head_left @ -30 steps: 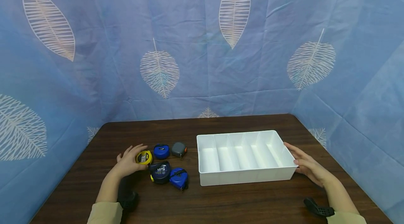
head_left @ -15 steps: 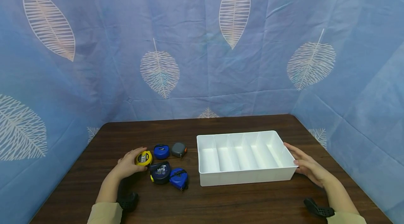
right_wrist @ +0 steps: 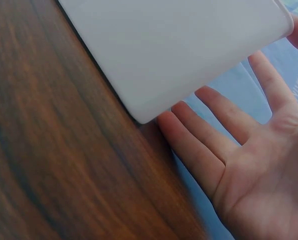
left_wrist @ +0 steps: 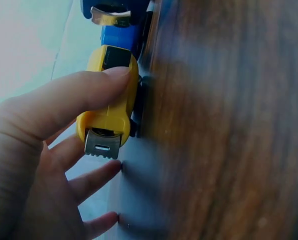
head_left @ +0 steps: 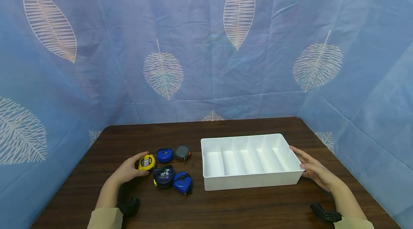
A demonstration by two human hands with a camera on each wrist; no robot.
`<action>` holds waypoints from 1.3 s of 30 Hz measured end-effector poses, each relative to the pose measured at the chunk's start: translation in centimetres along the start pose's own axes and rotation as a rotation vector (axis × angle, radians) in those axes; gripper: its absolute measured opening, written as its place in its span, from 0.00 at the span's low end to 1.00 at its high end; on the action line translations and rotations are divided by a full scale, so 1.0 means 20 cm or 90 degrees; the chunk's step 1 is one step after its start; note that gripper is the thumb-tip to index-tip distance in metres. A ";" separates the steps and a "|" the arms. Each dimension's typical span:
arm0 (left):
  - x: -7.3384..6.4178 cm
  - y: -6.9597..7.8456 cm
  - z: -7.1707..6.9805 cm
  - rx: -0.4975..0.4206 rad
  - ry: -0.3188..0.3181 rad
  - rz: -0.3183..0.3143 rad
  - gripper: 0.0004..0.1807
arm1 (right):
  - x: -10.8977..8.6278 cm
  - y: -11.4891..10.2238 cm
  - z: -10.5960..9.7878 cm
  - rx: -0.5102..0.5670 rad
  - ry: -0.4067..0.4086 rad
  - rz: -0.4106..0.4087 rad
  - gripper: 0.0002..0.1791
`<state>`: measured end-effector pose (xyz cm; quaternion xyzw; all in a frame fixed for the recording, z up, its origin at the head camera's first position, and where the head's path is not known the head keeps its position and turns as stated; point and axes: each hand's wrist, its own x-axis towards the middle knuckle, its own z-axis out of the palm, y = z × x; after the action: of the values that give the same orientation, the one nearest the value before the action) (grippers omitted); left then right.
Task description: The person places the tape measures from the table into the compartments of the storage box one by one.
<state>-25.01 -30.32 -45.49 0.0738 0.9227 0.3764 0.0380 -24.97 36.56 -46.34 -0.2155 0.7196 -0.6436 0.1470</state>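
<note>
The yellow tape measure (head_left: 147, 162) was lying flat on the dark wooden table (head_left: 258, 207), left of the white tray (head_left: 252, 183), and was spanned by the left hand (head_left: 127, 170), with the thumb on the near side and a finger on the far side; whether it was firmly gripped could not be told. Its metal hook (left_wrist: 103, 145) was turned toward the left wrist camera. Beside it were grouped a dark 5 m tape measure (head_left: 164, 176), two blue ones (head_left: 165, 155) and a grey one (head_left: 183, 153). The tray's right end was touched by the loosely extended fingers of the right hand (head_left: 317, 175).
</note>
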 end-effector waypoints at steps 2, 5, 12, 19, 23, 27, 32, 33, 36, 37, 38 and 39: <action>0.00 0.00 0.00 -0.002 0.003 0.000 0.44 | 0.00 0.00 0.00 -0.001 0.000 0.000 0.36; 0.00 0.00 0.00 -0.004 0.007 0.004 0.43 | 0.00 0.00 0.00 -0.001 0.004 0.004 0.36; 0.01 0.00 0.00 -0.021 0.017 -0.006 0.43 | 0.00 0.00 0.00 -0.002 0.008 0.010 0.36; 0.01 -0.01 0.00 -0.024 0.022 0.001 0.42 | 0.00 0.00 0.00 -0.008 0.008 0.008 0.36; 0.01 0.00 0.00 -0.028 0.029 0.012 0.41 | -0.01 0.00 0.00 -0.011 0.004 0.005 0.36; 0.01 0.00 0.00 -0.031 0.046 0.028 0.40 | -0.01 -0.01 0.00 -0.012 0.002 0.003 0.36; 0.01 0.01 0.00 -0.030 0.072 0.044 0.39 | -0.01 -0.01 0.00 -0.011 0.002 0.005 0.36; 0.01 0.02 0.00 -0.034 0.078 0.045 0.39 | -0.01 0.00 0.00 -0.009 0.001 0.006 0.36; 0.01 0.02 0.00 -0.031 0.093 0.053 0.38 | 0.00 0.00 -0.01 -0.005 -0.002 0.007 0.36; 0.01 0.03 0.00 -0.030 0.099 0.054 0.38 | 0.00 0.00 -0.01 -0.004 -0.004 0.007 0.36; 0.01 0.03 0.00 -0.031 0.107 0.052 0.37 | 0.00 0.00 -0.01 -0.002 -0.006 0.006 0.36; 0.01 0.03 0.00 -0.031 0.112 0.052 0.37 | 0.00 0.00 -0.01 -0.001 -0.008 0.005 0.36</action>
<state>-25.10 -29.87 -45.00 0.0772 0.9092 0.4052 -0.0568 -25.00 36.76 -46.42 -0.2169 0.7202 -0.6408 0.1538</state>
